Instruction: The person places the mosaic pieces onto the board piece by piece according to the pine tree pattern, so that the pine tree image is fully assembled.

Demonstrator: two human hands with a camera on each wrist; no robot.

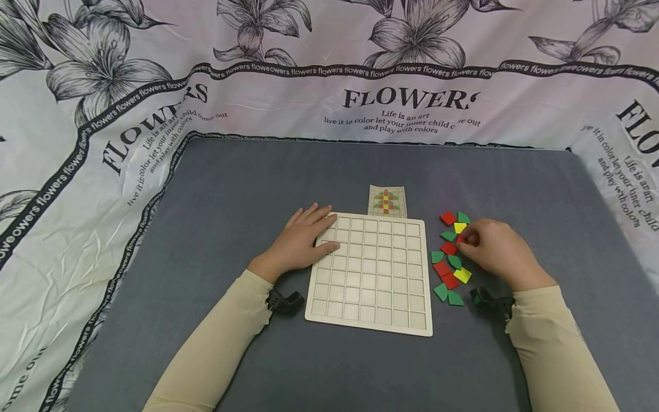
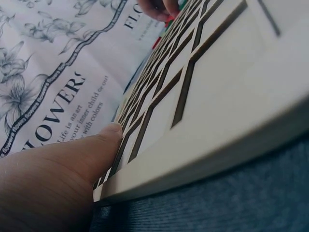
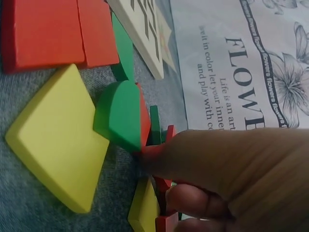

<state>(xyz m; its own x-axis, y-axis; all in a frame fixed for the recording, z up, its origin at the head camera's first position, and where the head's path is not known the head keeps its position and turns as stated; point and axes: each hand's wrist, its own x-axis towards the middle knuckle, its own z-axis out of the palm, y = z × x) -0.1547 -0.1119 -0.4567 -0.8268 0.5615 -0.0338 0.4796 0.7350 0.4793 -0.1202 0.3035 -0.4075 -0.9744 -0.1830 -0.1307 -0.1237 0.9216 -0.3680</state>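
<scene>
A pale wooden grid board lies in the middle of the table. My left hand rests on its upper left edge with fingers spread; the thumb lies along the rim in the left wrist view. To the right of the board is a loose cluster of wooden tiles: red squares, yellow squares and green rounded pieces. At the upper right of this cluster, my right hand pinches a red square tile between thumb and fingertips, which partly hide it.
A small pattern card with a red, yellow and green design touches the board's far edge. Grey cloth covers the table, and a white flower-printed sheet hangs behind and at both sides. Each wrist wears a black camera mount.
</scene>
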